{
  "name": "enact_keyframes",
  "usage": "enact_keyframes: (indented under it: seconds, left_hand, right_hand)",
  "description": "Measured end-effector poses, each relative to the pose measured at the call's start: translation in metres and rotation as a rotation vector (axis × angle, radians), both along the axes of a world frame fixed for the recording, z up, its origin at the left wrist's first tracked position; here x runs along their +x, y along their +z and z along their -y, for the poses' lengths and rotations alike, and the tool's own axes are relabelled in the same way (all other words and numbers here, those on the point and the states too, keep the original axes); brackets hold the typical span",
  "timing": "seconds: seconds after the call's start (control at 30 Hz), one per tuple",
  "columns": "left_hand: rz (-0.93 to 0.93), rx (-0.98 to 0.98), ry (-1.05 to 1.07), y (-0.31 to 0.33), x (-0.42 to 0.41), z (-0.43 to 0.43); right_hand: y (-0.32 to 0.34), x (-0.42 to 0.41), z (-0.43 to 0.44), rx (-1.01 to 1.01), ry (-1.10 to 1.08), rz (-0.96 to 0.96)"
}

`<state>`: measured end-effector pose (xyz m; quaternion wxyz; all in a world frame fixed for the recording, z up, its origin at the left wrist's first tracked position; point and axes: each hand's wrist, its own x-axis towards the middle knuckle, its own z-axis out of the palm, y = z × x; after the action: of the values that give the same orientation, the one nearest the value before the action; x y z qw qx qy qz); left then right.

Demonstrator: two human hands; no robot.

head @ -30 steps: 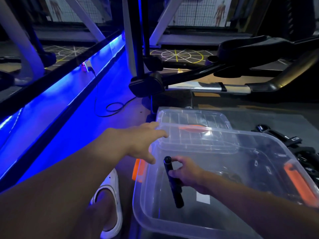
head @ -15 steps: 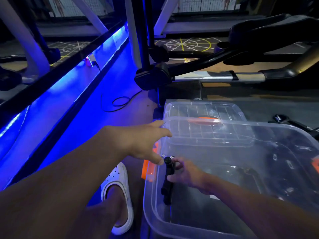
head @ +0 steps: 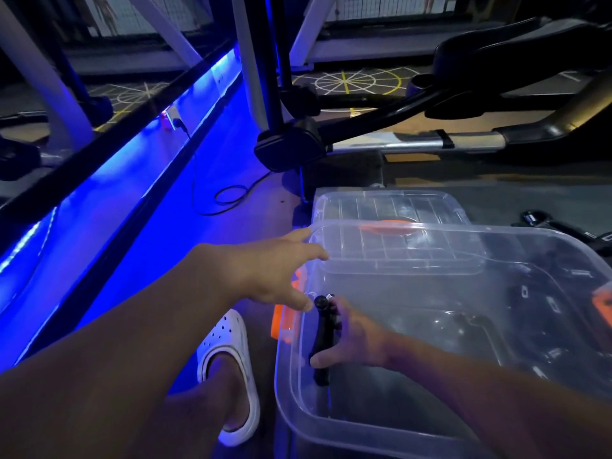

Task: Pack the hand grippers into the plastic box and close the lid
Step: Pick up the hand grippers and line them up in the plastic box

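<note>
No readable text, brand or number anywhere. Small white marks sit on the black hand grippers (head: 551,304) seen through the plastic box (head: 291,376) wall, too small and blurred to read. Floor circle (head: 357,82) is a white and yellow spoked wheel marking, no lettering legible on it; a second like it lies further left. Wall charts (head: 109,14) at the top edge show body figures on a grid; any captions there are illegible.

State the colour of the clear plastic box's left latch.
Orange; the left latch shows best in the head view.
</note>
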<state>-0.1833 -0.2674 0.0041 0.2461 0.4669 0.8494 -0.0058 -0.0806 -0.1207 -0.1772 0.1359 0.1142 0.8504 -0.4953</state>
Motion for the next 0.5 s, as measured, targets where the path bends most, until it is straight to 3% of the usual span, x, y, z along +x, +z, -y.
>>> enact_keyframes:
  seconds: [0.5]
  left_hand:
    - [0.027, 0.029, 0.019, -0.0015, -0.0014, 0.0015]
  right_hand:
    - [0.0063, -0.0005, -0.0018, -0.023, 0.043, -0.006]
